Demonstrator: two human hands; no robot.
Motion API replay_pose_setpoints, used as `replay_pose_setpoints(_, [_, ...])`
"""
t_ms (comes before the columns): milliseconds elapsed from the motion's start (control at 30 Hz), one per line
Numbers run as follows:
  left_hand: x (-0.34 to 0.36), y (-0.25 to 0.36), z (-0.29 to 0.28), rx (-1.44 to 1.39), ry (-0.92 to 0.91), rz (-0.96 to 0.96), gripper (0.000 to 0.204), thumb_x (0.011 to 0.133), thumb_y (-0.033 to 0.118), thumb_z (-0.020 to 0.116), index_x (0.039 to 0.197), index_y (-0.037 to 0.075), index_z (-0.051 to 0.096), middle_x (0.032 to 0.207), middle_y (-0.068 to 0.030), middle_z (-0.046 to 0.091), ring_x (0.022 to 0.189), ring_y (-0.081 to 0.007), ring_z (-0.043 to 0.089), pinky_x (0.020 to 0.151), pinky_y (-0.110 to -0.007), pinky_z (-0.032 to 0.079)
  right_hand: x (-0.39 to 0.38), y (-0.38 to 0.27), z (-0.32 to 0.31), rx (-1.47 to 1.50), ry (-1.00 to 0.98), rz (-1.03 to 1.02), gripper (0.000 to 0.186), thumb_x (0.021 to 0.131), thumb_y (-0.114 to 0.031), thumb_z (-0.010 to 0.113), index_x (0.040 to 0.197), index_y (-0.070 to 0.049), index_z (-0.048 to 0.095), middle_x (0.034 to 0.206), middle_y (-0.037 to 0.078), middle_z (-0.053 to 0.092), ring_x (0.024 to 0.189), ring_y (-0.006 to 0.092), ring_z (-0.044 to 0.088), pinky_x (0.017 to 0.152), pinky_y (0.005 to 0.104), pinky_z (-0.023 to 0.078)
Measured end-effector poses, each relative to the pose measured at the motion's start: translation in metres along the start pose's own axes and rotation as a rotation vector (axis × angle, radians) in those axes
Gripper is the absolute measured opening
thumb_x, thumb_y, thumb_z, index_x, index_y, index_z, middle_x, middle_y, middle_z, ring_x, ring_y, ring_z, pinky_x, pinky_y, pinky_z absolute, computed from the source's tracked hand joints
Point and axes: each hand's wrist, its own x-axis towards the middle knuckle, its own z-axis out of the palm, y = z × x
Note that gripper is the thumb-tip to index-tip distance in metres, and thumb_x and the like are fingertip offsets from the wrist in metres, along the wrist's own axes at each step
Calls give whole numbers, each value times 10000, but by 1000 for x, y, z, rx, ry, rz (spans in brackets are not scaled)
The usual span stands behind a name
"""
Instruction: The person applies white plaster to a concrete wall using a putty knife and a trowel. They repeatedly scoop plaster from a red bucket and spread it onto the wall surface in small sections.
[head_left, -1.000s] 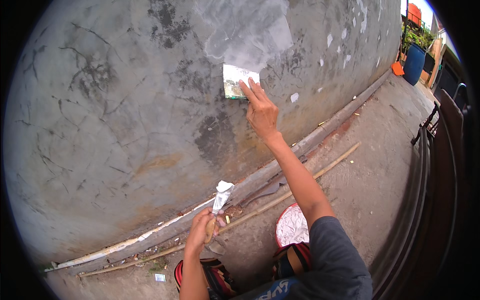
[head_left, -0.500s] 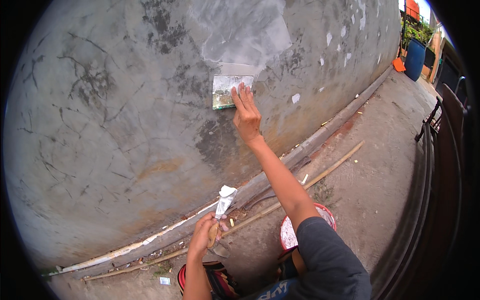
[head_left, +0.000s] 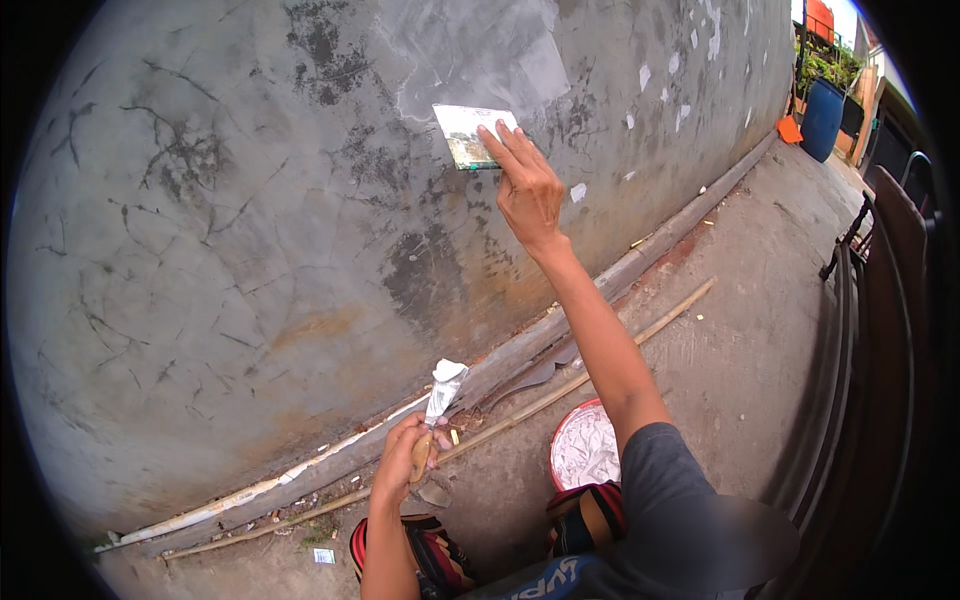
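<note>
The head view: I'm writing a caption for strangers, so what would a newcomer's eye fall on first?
Probably the right hand at upper centre, holding a flat blade at the lower edge of a pale patch on the grey wall. Next, the putty knife tipped with white paste, upright in the left hand at lower centre. Farther off, a blue barrel stands out at upper right.

The person wears a dark charcoal shirt (head_left: 660, 500) with a short, loose sleeve (head_left: 655, 455) that ends above the right elbow. Pale blue lettering (head_left: 550, 580) runs across its front near the lower edge. Striped legwear (head_left: 445, 560) in black, deep red and a yellowish tone covers both thighs. The forearms are bare, as are the left hand (head_left: 402, 455) and the right hand (head_left: 533, 198), whose knuckles and tendons show in ridges. A smooth grey blur hides part of the shirt.
</note>
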Motion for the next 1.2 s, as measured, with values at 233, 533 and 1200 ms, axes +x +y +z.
replay_pose_setpoints(233, [2, 1, 5, -6, -14, -4, 306, 904, 164, 429, 1082, -43, 568, 773, -128, 638, 504, -122, 479, 494, -242, 401, -89, -2, 16, -19, -220, -33, 756, 740, 115, 565, 1390, -268, 515, 1398, 68, 530, 1216, 339, 557, 977, 404, 507])
replay_pose_setpoints(533, [1, 7, 7, -23, -13, -18, 269, 935, 152, 433, 1060, -36, 578, 780, -110, 643, 522, -117, 479, 516, -244, 401, -14, 20, 6, 11, -14, 115, 709, 753, 105, 554, 1355, -271, 555, 1360, 55, 566, 1207, 344, 564, 976, 395, 505])
replay_pose_setpoints(1200, [-5, 4, 0, -16, 15, -44, 291, 901, 155, 436, 1083, -37, 558, 788, -126, 642, 506, -125, 491, 487, -247, 401, -31, -6, 10, -89, -107, -41, 659, 795, 73, 559, 1355, -274, 554, 1341, 59, 579, 1202, 319, 571, 936, 376, 523])
